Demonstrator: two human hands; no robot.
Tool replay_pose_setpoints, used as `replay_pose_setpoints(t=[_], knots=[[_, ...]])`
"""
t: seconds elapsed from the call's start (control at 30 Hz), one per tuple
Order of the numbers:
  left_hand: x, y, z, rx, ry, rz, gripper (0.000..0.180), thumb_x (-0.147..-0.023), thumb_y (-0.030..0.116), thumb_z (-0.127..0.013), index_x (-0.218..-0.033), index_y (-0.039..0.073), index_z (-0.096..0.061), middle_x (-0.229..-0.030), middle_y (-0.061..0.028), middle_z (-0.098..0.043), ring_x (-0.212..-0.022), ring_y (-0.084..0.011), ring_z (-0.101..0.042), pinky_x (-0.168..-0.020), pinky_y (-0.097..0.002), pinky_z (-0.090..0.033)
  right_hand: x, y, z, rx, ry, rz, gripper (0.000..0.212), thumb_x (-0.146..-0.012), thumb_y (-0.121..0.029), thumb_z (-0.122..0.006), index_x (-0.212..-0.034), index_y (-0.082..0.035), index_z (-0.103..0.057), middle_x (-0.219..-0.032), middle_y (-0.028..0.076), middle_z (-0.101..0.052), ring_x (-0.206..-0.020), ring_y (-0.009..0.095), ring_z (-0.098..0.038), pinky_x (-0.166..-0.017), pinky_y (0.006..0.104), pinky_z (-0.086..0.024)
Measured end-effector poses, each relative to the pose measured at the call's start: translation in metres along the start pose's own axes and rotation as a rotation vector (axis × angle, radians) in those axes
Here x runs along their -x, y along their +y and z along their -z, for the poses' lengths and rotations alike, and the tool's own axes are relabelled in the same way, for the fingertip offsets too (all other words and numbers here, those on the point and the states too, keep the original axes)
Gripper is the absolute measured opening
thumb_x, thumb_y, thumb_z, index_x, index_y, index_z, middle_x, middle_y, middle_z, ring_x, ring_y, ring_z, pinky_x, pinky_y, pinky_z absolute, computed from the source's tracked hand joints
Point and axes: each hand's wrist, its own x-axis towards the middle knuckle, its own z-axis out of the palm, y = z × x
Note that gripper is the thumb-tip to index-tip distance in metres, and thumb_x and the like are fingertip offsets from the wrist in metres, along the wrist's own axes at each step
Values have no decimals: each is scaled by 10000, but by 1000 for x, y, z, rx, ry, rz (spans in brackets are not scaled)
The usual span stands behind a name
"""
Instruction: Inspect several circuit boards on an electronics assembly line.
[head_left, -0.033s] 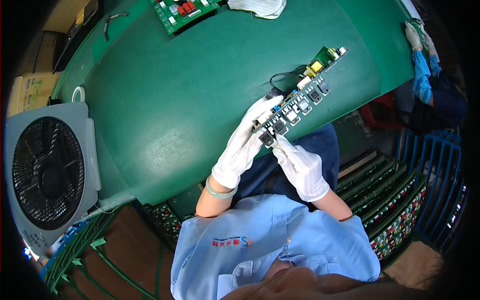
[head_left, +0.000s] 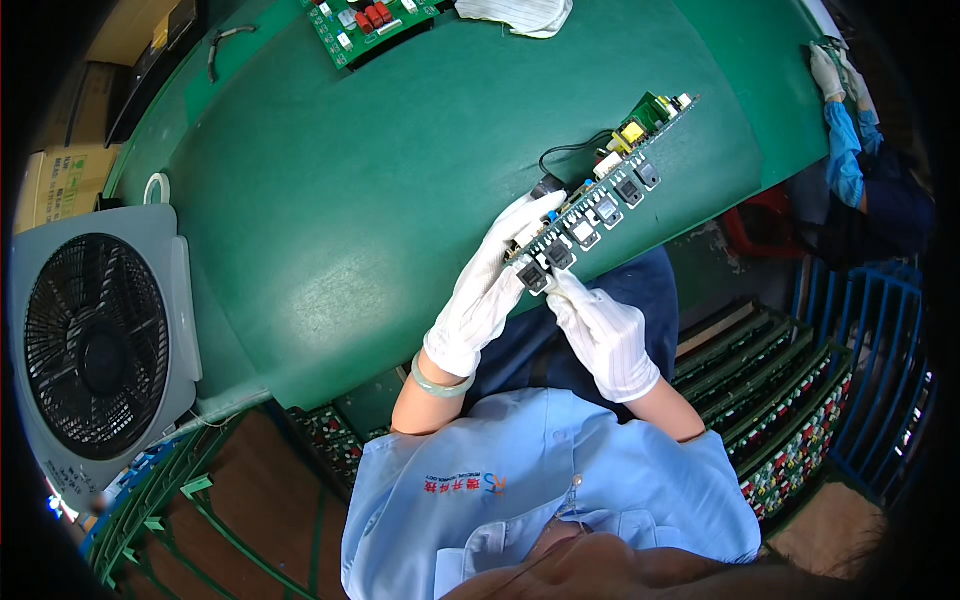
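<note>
A circuit board (head_left: pixel 600 195) is held tilted above the near edge of the table, its far end pointing up to the right. Along its side facing me runs a row of several black, flat components with metal tabs; a yellow transformer and a black cable show on the other side. My left hand (head_left: pixel 490 270), in a white glove, is closed round the board's near left end. My right hand (head_left: pixel 600 335), also gloved, has its fingers pinched together against the lowest black components; its fingertips are partly hidden there.
The green table (head_left: pixel 330 230) bears another circuit board (head_left: pixel 375 25) and a white glove (head_left: pixel 520 14) at its far edge. A grey fan (head_left: pixel 100 340) stands at the left. Racks of boards (head_left: pixel 770 410) stand at the right. At the far right are a co-worker's gloved hands (head_left: pixel 828 75).
</note>
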Motion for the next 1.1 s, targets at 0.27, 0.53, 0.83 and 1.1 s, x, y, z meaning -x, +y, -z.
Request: replay_pose_setpoints(t=[0.27,0.53,0.83,1.1], knots=[[-1,-2,3,19,-20,-21,580,-972,371,-490,-1413,6,-396,-1463,-180,-375,-1392,-291,-314,-1138,-415,-228,-2,-11,10,-128,-144,-70,292,-857,-55,-652,-1145,-6,-634,-894,99,-699,-572,169,-617,-524,278,-511],[0,0,-1,1,0,-28,582,-977,393,-480,-1415,18,-397,-1464,-177,-375,-1399,-299,-301,-1143,-412,-217,15,23,17,-56,-149,-106,171,-886,-55,-629,-1031,-16,-549,-908,130,-690,-774,281,-689,-664,320,-557],[1,1,-1,-16,-7,-25,564,-980,374,-474,-1406,11,-402,-1454,-176,-394,-1400,-309,-298,-1139,-422,-220,-4,-2,9,-229,4,-194,256,-853,-36,-652,-1096,-19,-572,-936,108,-684,-766,255,-679,-654,316,-546],[2,2,0,-77,-13,-27,618,-965,417,-480,-1407,-5,-395,-1456,-186,-387,-1397,-314,-302,-1136,-422,-220,-5,-9,3,-127,-19,-190,192,-867,-91,-652,-1044,-44,-593,-932,88,-685,-742,246,-675,-622,311,-542]])
